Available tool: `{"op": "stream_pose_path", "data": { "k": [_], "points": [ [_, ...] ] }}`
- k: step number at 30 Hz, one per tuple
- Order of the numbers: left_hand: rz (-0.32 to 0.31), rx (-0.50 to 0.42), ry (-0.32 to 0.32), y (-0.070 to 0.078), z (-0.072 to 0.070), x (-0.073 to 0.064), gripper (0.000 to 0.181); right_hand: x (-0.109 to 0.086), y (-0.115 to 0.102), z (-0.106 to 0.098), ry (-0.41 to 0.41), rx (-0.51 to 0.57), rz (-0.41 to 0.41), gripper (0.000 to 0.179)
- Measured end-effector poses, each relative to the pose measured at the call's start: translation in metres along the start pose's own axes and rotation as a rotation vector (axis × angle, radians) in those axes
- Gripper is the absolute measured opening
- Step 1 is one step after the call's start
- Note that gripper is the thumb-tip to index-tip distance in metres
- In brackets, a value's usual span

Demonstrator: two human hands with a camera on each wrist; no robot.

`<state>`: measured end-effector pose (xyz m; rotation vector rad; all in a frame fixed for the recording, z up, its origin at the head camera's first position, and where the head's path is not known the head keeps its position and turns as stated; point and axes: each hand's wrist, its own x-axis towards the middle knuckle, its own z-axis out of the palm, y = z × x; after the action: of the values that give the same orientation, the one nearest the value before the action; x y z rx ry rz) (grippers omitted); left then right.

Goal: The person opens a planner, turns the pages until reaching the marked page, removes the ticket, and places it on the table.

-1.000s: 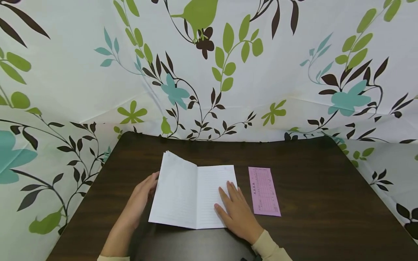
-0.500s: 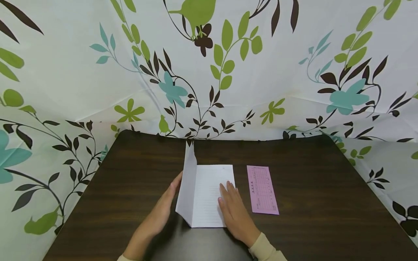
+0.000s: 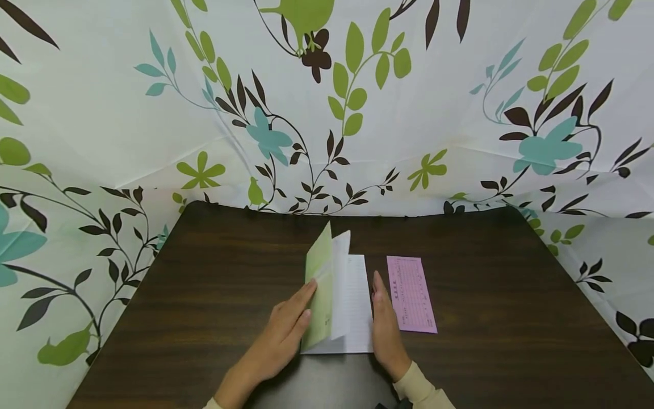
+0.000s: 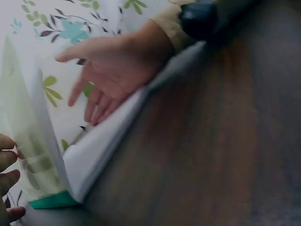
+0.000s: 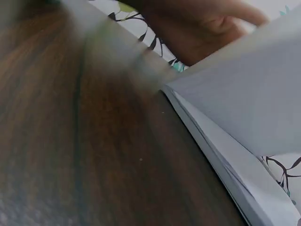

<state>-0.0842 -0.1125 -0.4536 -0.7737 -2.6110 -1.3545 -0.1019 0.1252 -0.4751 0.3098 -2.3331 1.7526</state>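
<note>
A notebook (image 3: 319,295) with a light green cover and a dark green spine lies partly open on the table, its front cover and some pages raised and leaning to the right. Straight fingers of my left hand (image 3: 281,332) press against the outside of that cover. My right hand (image 3: 386,329) stands on edge at the notebook's right side, fingers extended and holding nothing. Lined white paper (image 3: 360,307) shows between the two hands. In the left wrist view the green spine (image 4: 54,200) is at the bottom, and the right hand (image 4: 117,70) is beyond the pages, palm showing.
A pink printed slip (image 3: 411,294) lies on the dark wooden table (image 3: 490,318), just right of the right hand. A white cloth (image 3: 434,102) with leaf and bird prints hangs behind the table's far edge.
My left hand has swung the notebook's left side up and over to the right, so the green cover now shows. My right hand has come off the page to the notebook's right edge.
</note>
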Motion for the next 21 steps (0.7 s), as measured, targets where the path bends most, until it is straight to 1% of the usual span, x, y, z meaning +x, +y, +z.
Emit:
{"op": "stream_pose_path", "data": {
  "k": [3,5,7,10,14,17,19,21],
  "points": [
    [-0.010,0.132,-0.052,-0.006,0.007,-0.002,0.053,0.000,-0.001,-0.002,0.018,-0.027,0.056,0.054],
    [-0.009,0.220,-0.096,-0.010,0.010,-0.003,0.054,-0.001,-0.001,-0.001,0.011,-0.087,0.080,0.055],
    [0.002,0.301,-0.122,-0.013,0.012,-0.004,0.055,-0.001,-0.001,-0.001,-0.001,-0.137,0.093,0.056],
    [0.016,0.356,-0.139,-0.017,0.014,-0.005,0.056,-0.002,0.000,-0.001,-0.001,-0.158,0.090,0.055],
    [0.015,0.376,-0.138,-0.018,0.015,-0.005,0.055,-0.002,0.001,-0.006,0.066,-0.141,0.041,0.050],
    [0.028,0.410,-0.131,-0.019,0.016,-0.006,0.055,-0.002,0.003,-0.010,0.096,-0.180,-0.023,0.045],
    [0.037,0.434,-0.123,-0.020,0.016,-0.006,0.054,-0.002,0.004,-0.012,0.077,-0.254,-0.064,0.044],
    [0.037,0.459,-0.119,-0.021,0.017,-0.006,0.054,-0.002,0.006,-0.011,0.023,-0.353,-0.125,0.043]
  ]
}}
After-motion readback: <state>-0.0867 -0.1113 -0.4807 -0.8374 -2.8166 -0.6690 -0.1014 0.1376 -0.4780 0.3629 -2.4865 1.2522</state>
